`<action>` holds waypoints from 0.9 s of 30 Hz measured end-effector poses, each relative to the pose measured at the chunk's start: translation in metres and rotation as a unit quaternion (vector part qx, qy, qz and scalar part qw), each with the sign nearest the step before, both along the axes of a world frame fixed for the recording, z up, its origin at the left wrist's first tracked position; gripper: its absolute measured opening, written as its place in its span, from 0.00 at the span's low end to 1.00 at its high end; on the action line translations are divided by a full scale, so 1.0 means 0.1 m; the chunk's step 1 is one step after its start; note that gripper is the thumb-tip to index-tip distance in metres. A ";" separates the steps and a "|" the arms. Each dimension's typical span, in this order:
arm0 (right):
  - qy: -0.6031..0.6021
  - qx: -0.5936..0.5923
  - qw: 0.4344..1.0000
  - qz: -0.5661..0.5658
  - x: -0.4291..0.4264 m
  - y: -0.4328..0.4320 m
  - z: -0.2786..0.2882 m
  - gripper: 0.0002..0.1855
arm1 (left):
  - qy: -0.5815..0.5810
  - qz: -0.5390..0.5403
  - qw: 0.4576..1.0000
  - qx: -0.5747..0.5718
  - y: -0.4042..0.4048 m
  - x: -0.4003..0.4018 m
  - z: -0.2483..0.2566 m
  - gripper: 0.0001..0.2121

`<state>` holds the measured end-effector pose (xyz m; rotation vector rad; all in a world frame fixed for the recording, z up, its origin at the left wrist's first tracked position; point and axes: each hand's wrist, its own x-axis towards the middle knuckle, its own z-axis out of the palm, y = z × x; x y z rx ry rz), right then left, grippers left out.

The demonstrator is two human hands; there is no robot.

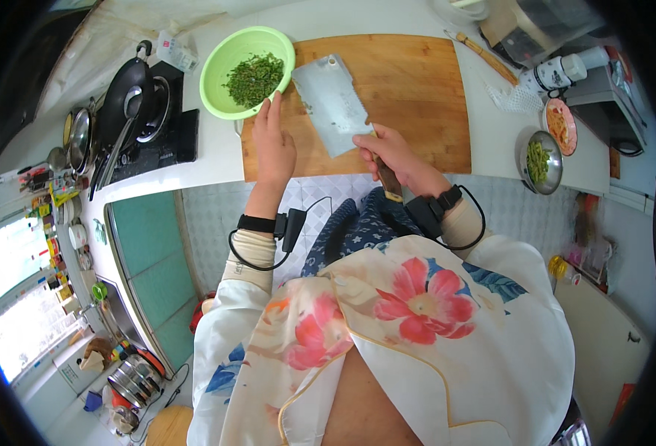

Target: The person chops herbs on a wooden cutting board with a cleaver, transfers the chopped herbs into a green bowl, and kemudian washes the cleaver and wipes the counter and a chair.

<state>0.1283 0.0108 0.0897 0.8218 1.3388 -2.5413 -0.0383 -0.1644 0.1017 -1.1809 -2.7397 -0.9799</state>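
Note:
My right hand [389, 153] grips a Chinese cleaver [332, 106] by its wooden handle. The broad blade lies flat-side up above the wooden cutting board [417, 95]; whether it touches the board I cannot tell. A few green bits cling to the steel. My left hand [275, 139] holds nothing, fingers extended, with the fingertips at the near rim of a light green plastic bowl [212, 75]. Inside that bowl is a heap of finely chopped green vegetable [254, 80]. The bowl stands at the board's far left corner.
At left, a black wok [117, 106] with a metal ladle [124, 128] stands by a black cooktop [166, 145]. On the right are a metal bowl of cut greens [539, 161], a pink plate of food [560, 128], a white bottle [554, 73] and a wooden-handled tool [487, 57].

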 end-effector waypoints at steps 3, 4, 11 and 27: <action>0.035 0.012 0.999 0.008 -0.29 0.00 0.11 0.10 | 0.098 -0.050 0.989 -0.096 -0.05 -0.05 0.10 0.39; 0.038 0.025 0.999 0.008 -0.37 0.00 0.16 0.10 | 0.116 -0.065 0.984 -0.121 -0.04 -0.03 0.14 0.39; 0.038 0.058 0.997 0.020 -0.69 -0.01 0.27 0.12 | 0.196 -0.130 0.951 -0.200 0.00 -0.14 0.24 0.42; 0.026 0.070 0.997 0.036 -0.26 0.40 0.59 0.10 | 0.062 0.143 0.978 -0.140 0.10 -1.27 -0.09 0.24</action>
